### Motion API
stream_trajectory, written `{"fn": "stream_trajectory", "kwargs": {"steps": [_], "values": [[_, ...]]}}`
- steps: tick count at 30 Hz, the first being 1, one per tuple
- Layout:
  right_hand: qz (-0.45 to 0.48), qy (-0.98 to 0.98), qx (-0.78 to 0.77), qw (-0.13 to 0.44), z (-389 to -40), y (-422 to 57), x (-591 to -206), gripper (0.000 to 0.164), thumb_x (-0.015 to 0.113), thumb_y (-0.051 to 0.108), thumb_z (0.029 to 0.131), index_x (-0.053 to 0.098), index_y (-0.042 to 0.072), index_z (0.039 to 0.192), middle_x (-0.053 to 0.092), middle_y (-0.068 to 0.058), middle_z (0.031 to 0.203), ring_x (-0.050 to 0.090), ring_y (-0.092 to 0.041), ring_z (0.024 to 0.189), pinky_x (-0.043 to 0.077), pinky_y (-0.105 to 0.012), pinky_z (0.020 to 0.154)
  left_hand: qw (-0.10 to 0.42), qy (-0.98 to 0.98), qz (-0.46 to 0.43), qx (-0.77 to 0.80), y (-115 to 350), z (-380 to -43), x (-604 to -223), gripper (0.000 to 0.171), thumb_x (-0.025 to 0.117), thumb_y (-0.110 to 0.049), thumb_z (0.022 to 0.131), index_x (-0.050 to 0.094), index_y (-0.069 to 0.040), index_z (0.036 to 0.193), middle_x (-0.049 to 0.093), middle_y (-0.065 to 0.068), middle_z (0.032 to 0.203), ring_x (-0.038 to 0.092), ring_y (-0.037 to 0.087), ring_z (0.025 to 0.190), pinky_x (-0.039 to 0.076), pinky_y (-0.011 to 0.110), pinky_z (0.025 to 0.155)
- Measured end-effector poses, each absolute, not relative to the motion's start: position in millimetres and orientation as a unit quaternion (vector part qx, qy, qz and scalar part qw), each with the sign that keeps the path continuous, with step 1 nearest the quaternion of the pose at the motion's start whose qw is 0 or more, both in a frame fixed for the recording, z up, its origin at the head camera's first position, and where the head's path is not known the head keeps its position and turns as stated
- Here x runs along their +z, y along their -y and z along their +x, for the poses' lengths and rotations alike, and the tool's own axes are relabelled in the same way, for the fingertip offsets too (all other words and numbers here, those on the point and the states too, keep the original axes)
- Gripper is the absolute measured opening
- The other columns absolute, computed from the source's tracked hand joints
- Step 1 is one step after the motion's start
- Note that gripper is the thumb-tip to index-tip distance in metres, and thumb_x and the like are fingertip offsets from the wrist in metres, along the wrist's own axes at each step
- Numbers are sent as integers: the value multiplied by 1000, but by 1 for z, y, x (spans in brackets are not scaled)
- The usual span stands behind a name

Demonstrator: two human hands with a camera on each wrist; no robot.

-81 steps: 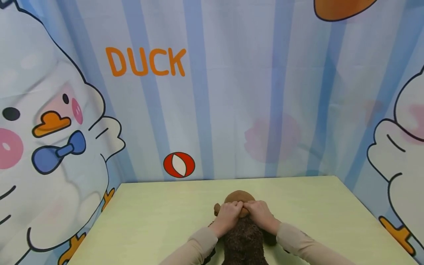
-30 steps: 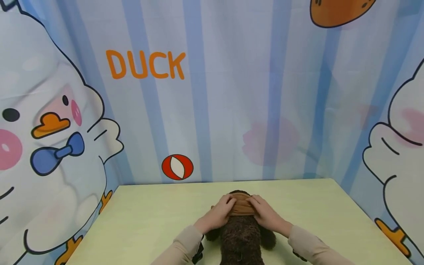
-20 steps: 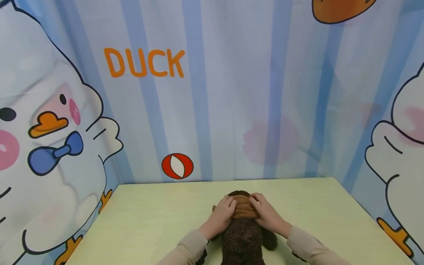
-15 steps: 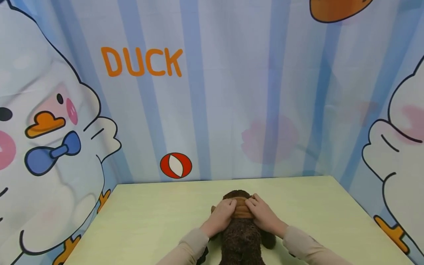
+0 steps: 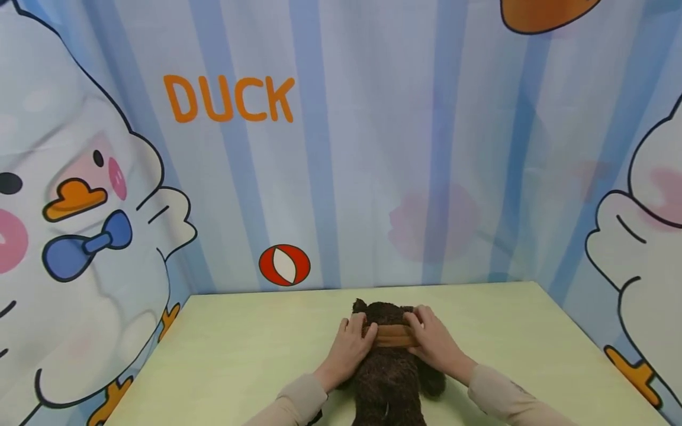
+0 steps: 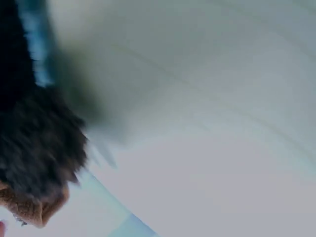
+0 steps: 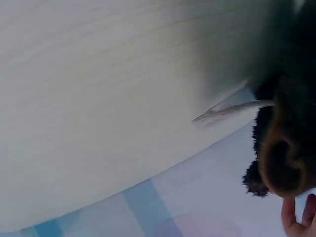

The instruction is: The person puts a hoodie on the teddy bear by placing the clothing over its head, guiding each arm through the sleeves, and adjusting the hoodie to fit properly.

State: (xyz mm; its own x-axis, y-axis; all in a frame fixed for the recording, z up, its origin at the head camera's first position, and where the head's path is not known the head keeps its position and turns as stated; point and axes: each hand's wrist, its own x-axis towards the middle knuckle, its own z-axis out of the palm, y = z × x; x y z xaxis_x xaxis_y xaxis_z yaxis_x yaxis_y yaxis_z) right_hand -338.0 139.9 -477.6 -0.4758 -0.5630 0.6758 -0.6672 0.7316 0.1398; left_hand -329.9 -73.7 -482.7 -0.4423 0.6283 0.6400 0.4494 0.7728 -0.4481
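A dark brown furry plush toy [image 5: 389, 378] lies on the table, its back to the head camera and two small dark ears at the far end. Across its head runs a tan cloth hood [image 5: 395, 336], bunched into a folded band. My left hand [image 5: 348, 349] grips the band's left end between thumb and fingers. On the other side, my right hand [image 5: 434, 337] holds the right end, fingertips curled over the edge. The left wrist view shows dark fur [image 6: 42, 143] above a tan fold. In the right wrist view, a round tan-edged loop [image 7: 284, 190] sits just above my fingers.
The pale yellow table [image 5: 256, 337] extends around the toy. Behind it hangs a blue striped curtain [image 5: 362, 148] printed with ducks and lettering; more duck-printed cloth stands at both sides.
The tan hood, a dome over the toy's head at first, is now a narrow band nearer me, baring dark fur and both ears. My hands have moved apart along it.
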Motion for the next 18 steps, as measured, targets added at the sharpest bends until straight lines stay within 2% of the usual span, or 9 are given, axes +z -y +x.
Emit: {"fn": "stream_trajectory", "kwargs": {"steps": [1, 4, 5, 8, 9, 11, 13, 15, 18], "values": [[361, 855, 79, 365, -336, -142, -478, 56, 84, 18, 56, 49, 10, 100, 46, -4, 88, 47, -13, 71, 44, -27, 58, 439, 835, -310, 121, 77, -330, -484, 5, 39, -11, 95, 42, -12, 99, 42, 7, 91, 41, 16, 72, 34, 29, 58], [376, 857, 99, 338, -328, -148, -479, 51, 80, 17, 62, 50, 7, 102, 50, -4, 88, 54, -12, 66, 46, -22, 53, 460, 828, -285, 146, 82, -329, -489, 34, 12, -10, 99, 46, -12, 93, 45, 6, 85, 40, 14, 60, 32, 23, 47], [376, 862, 106, 322, -326, -149, -480, 48, 78, 15, 65, 50, 6, 103, 52, -4, 88, 55, -12, 64, 46, -22, 53, 450, 839, -269, 144, 82, -327, -490, 33, 14, -13, 99, 46, -12, 93, 45, 5, 84, 40, 13, 56, 31, 21, 43], [334, 892, 140, 269, -322, -147, -480, 39, 71, 13, 74, 48, 6, 104, 58, -4, 82, 54, -9, 55, 42, -21, 48, 357, 907, -215, 63, 80, -321, -489, 12, 42, -21, 95, 45, -10, 96, 48, 6, 79, 41, 13, 45, 31, 20, 35], [305, 906, 156, 247, -320, -144, -480, 36, 69, 14, 76, 47, 7, 104, 59, -3, 77, 51, -8, 51, 40, -21, 46, 317, 929, -191, 25, 79, -318, -486, 19, 51, -23, 91, 44, -8, 99, 48, 8, 79, 42, 14, 43, 33, 21, 34], [244, 929, 181, 212, -318, -140, -479, 32, 66, 15, 78, 44, 8, 100, 57, -3, 72, 45, -6, 45, 34, -19, 41, 248, 957, -136, -59, 75, -312, -482, 44, 66, -25, 79, 40, -4, 109, 50, 16, 85, 45, 17, 41, 36, 23, 36], [181, 943, 210, 183, -317, -137, -478, 33, 65, 18, 79, 39, 9, 96, 49, -6, 75, 37, -6, 41, 27, -18, 38, 211, 964, -99, -128, 72, -310, -478, 54, 67, -21, 79, 35, 1, 117, 48, 28, 95, 47, 19, 41, 37, 23, 36], [127, 950, 223, 179, -316, -135, -475, 40, 68, 22, 77, 34, 6, 92, 37, -13, 82, 34, -11, 41, 24, -18, 37, 203, 961, -81, -172, 70, -310, -475, 60, 66, -18, 80, 30, 6, 120, 40, 37, 104, 46, 18, 40, 37, 22, 37], [86, 950, 220, 203, -317, -134, -471, 46, 71, 25, 74, 32, 5, 86, 25, -13, 83, 30, -14, 45, 22, -19, 38, 212, 946, -80, -231, 70, -312, -475, 47, 64, -14, 82, 32, 5, 110, 39, 32, 100, 43, 16, 42, 35, 21, 39]]}}
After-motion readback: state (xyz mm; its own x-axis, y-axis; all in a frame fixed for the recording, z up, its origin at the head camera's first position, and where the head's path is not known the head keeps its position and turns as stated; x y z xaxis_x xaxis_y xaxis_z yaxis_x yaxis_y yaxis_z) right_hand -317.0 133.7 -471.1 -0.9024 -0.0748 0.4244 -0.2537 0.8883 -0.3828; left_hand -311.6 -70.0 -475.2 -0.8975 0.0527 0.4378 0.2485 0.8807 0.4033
